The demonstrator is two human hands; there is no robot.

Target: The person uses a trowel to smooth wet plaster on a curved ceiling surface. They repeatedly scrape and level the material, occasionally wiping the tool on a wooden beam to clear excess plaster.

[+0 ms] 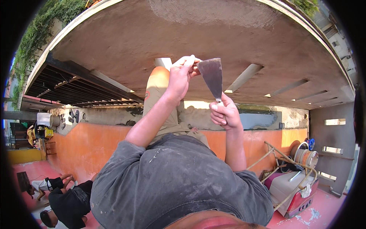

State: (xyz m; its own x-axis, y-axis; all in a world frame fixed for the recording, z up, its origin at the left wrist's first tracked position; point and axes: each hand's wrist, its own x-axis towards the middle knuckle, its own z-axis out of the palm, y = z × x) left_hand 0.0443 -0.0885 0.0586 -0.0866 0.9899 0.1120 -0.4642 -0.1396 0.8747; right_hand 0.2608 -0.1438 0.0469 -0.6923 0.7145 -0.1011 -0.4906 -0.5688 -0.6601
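A putty knife [212, 76] with a broad, dull grey, flared blade is held up in front of a plastered wall [133, 42]. My right hand [227, 113] is closed around its handle, which the fingers mostly hide. At the blade's upper left corner, the fingertips of my left hand [180, 76] pinch together against the edge. Whether a bit of material sits between those fingertips is too small to make out. The blade points upward and away from me, and its face looks stained.
Slots [246, 77] pierce the wall, and a dark metal grille [72, 86] adjoins it at left. An orange tiled ledge [99, 143] runs below. At right stand a metal-tube frame [280, 156] and a spool [307, 157]. Two people [70, 202] are at lower left.
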